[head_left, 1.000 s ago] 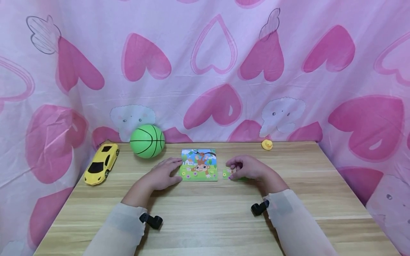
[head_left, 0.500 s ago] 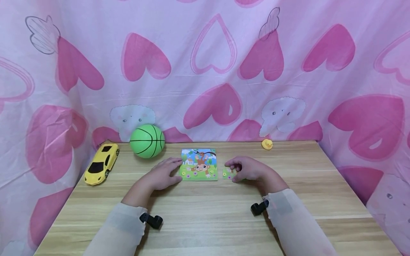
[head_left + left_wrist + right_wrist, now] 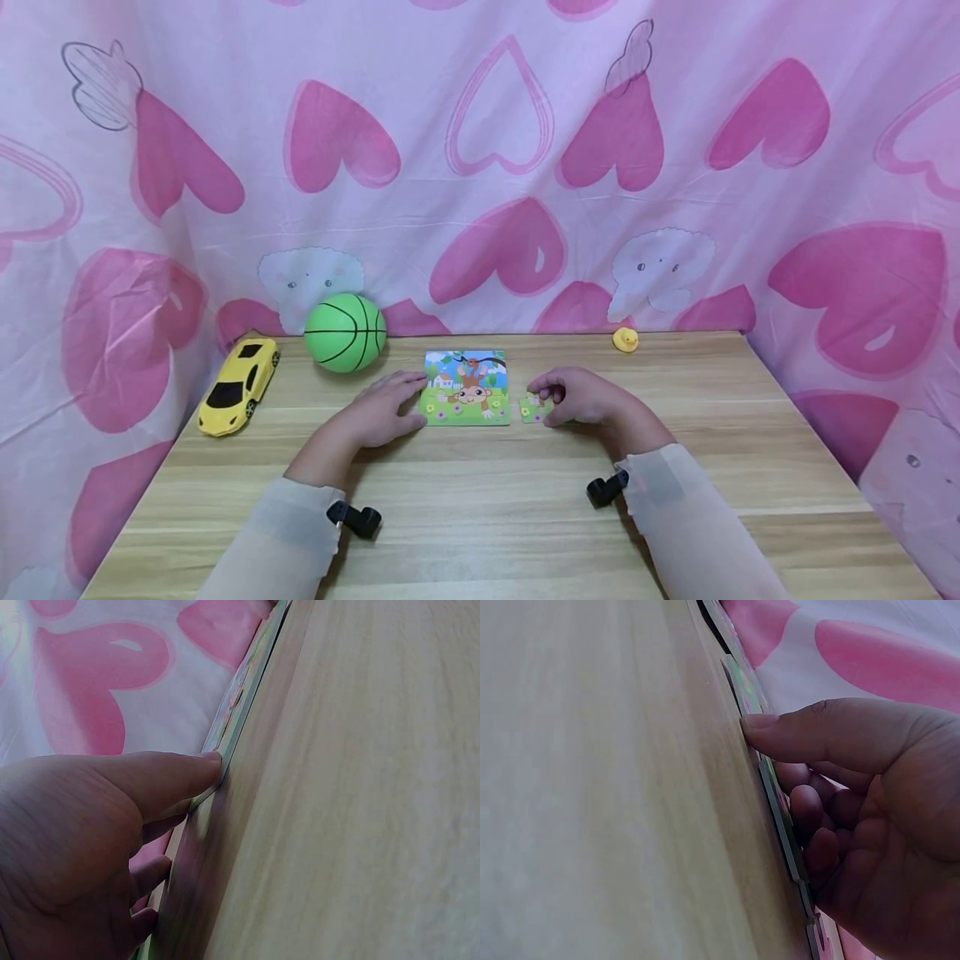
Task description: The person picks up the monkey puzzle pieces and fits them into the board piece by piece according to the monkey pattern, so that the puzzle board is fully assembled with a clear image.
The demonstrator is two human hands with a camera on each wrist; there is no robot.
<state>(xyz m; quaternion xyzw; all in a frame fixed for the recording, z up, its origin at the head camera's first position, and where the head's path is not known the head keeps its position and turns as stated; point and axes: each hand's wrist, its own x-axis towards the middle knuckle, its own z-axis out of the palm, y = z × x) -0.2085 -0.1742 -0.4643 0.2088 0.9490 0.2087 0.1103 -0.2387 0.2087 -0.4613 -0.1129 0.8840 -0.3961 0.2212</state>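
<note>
A square picture puzzle [image 3: 468,404] of a hanging monkey lies flat on the table. My left hand [image 3: 386,408] rests at its left edge, fingers spread and thumb at the near corner; the thumb [image 3: 176,774] touches the puzzle edge in the left wrist view. Just right of the puzzle, a small gap away, lies a loose green puzzle piece with flowers [image 3: 531,410]. My right hand [image 3: 588,396] holds this piece between thumb and index finger, the other fingers curled. In the right wrist view, more puzzle pieces [image 3: 780,825] lie beneath that hand, mostly hidden.
A green ball [image 3: 345,333] and a yellow toy car [image 3: 238,385] stand at the back left of the wooden table [image 3: 480,517]. At the back right sits a small yellow rubber duck [image 3: 626,339]. A pink heart-print curtain [image 3: 495,250] hangs behind.
My right thumb has shifted slightly right along the loose piece, uncovering more of it. The left hand and the puzzle have stayed in place.
</note>
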